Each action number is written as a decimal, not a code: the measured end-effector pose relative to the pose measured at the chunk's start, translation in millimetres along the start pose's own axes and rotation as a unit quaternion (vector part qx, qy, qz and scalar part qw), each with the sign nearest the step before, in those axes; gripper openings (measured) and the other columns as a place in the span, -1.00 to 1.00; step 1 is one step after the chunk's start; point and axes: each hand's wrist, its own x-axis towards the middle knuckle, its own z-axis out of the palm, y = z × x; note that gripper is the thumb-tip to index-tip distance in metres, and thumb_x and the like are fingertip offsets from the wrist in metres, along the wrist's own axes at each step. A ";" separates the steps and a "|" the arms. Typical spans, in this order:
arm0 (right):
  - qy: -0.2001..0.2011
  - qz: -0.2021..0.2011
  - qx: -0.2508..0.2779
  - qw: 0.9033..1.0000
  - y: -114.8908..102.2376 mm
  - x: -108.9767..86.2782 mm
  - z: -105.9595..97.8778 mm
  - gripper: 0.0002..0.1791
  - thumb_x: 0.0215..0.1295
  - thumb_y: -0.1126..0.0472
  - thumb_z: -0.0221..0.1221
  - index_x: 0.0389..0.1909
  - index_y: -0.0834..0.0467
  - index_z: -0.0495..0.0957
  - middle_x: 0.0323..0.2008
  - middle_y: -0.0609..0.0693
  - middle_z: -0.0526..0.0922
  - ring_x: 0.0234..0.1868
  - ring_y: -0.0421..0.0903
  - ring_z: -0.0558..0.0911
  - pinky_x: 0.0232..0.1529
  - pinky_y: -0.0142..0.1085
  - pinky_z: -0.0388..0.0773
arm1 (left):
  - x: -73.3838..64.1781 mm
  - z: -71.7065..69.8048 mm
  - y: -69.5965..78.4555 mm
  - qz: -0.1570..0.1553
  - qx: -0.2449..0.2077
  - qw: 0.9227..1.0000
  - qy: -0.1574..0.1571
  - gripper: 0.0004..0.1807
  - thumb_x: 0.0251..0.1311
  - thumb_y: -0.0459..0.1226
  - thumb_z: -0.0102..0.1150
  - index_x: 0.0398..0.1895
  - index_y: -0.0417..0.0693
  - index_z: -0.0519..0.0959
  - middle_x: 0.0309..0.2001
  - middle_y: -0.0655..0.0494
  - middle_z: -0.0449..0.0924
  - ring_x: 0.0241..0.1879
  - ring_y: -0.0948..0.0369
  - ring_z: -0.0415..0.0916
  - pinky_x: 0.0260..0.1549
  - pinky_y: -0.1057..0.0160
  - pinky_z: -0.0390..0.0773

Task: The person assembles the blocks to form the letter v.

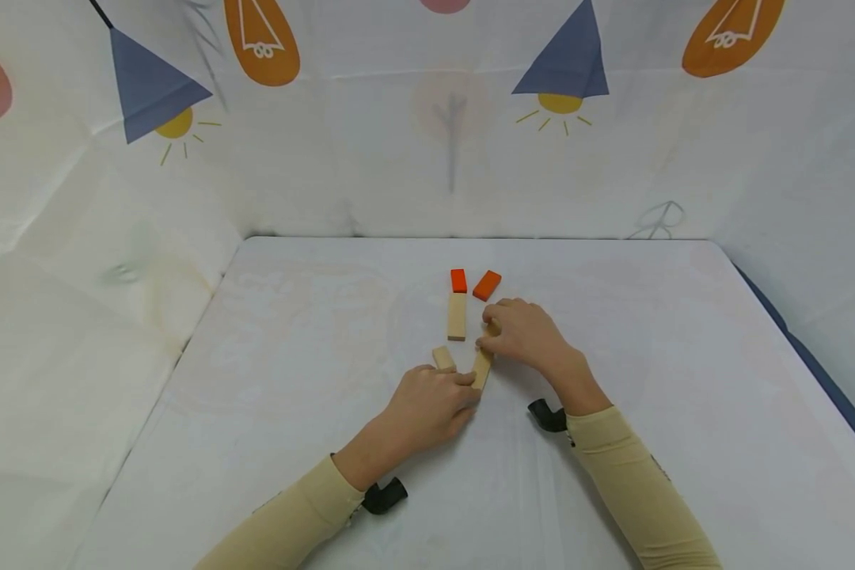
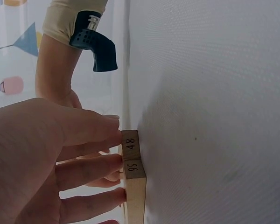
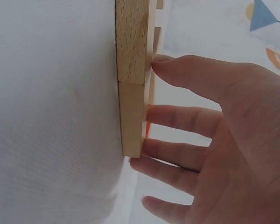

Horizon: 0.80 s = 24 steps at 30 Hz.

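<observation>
My left hand (image 1: 431,404) rests low at the front of a small group of wooden blocks, its fingertips touching them. Beside those fingertips are a slanted plain wooden block (image 1: 482,368) and another plain block (image 1: 443,359), partly covered by the hand. In the left wrist view, two adjoining block ends carry printed digits, the nearer wooden block (image 2: 134,169) and the one marked 48 (image 2: 130,143). My right hand (image 1: 527,332) touches a partly hidden wooden block (image 1: 494,326), lying end to end with the slanted one. Its thumb (image 3: 165,65) touches near their joint; other fingers reach the far block (image 3: 132,119).
Behind the hands, a plain wooden block (image 1: 457,317) lies lengthwise with a red block (image 1: 458,280) at its far end. An orange-red block (image 1: 487,285) lies tilted beside it. All lie on a white table (image 1: 313,317), with a patterned cloth (image 1: 370,158) hanging behind.
</observation>
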 end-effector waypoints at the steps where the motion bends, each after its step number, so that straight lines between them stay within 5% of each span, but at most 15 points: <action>1: 0.000 0.001 0.001 1.000 -0.5 -0.1 0.0 -0.56 0.21 -0.08 0.25 -0.02 0.13 0.61 -0.03 0.08 0.66 -0.04 0.04 0.58 0.03 -0.01 0.52 | 0.1 0.1 -0.1 0.000 0.000 1.000 0.002 -0.79 0.29 -0.05 0.23 -0.06 0.28 0.73 0.11 0.26 0.68 -0.03 0.27 0.70 -0.18 0.21 0.66; 24: -0.013 0.025 -0.001 1.000 -5.2 0.5 0.1 -0.55 0.20 -0.08 0.22 -0.01 0.12 0.61 0.03 0.10 0.63 -0.05 0.04 0.58 0.00 -0.03 0.56 | -0.1 1.4 1.6 -0.001 0.006 1.000 0.009 -0.78 0.26 -0.05 0.27 -0.07 0.29 0.73 0.09 0.25 0.69 -0.02 0.28 0.70 -0.13 0.20 0.66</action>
